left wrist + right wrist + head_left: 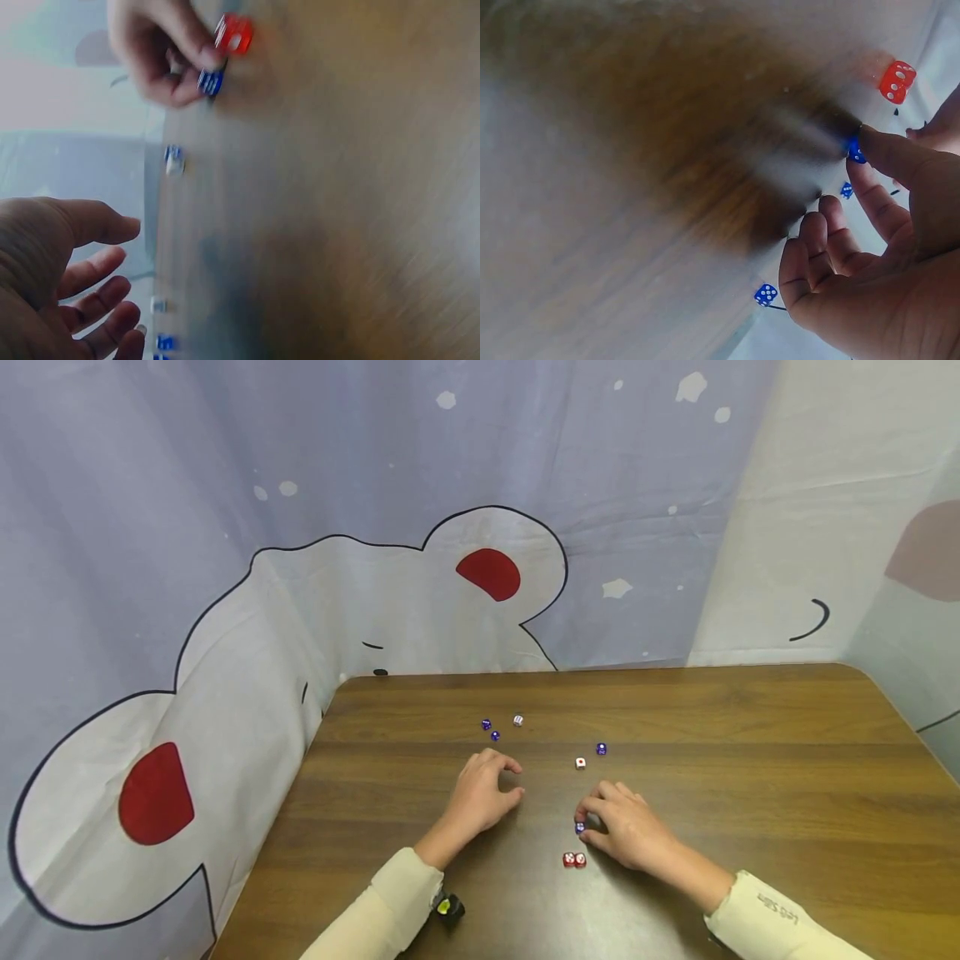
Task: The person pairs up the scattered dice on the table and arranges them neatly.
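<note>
My right hand (628, 828) pinches a blue die (580, 828) between thumb and index finger, low over the wooden table. In the right wrist view the blue die (856, 151) shows between the two fingertips, the other fingers bent beside it. Just nearer me, two red dice (574, 860) sit side by side. My left hand (478, 792) hovers over the table with thumb and fingers loosely curved apart, holding nothing. The left wrist view shows the same empty left hand (75, 277), with the right hand (169, 49) and its die farther off.
Beyond the hands lie a white die (581, 763) with a red dot and a blue die (602, 748). Farther left are two blue dice (491, 730) and another white die (518, 721). A printed curtain (637, 527) hangs behind the table's far edge (675, 670).
</note>
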`<state>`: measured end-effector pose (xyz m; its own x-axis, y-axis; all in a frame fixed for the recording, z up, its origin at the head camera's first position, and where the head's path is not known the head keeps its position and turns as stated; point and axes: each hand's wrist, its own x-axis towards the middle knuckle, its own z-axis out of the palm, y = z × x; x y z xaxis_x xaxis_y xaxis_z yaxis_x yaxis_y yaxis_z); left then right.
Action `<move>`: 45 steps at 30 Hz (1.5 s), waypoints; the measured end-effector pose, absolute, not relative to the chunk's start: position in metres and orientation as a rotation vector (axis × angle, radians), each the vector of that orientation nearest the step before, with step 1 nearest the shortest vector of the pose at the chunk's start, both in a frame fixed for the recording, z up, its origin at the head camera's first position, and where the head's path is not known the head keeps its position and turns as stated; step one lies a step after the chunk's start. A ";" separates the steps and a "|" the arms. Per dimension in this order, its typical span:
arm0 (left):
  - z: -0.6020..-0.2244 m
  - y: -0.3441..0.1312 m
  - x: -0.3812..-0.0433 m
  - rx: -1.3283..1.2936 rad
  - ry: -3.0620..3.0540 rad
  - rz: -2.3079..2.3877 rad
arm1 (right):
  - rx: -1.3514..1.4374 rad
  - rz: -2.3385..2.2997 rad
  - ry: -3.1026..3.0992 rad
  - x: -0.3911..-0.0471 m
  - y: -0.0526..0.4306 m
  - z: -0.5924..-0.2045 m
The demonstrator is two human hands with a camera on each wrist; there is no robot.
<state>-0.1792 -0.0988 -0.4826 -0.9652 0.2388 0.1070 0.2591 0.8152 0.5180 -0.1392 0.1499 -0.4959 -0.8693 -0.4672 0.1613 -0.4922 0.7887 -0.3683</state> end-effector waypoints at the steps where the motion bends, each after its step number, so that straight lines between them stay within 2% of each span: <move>1: -0.482 -0.101 -0.184 -0.378 -2.958 -0.864 | 0.782 0.623 -2.916 -0.139 0.150 -0.496; 11: -0.484 -0.120 -0.226 -0.175 -2.937 -0.921 | 0.781 0.613 -2.927 -0.140 0.150 -0.497; 20: -0.493 -0.127 -0.248 -0.082 -2.989 -0.861 | 0.787 0.609 -2.927 -0.140 0.151 -0.496; 45: -0.507 -0.125 -0.261 -0.019 -3.026 -0.809 | 0.774 0.629 -2.945 -0.140 0.151 -0.495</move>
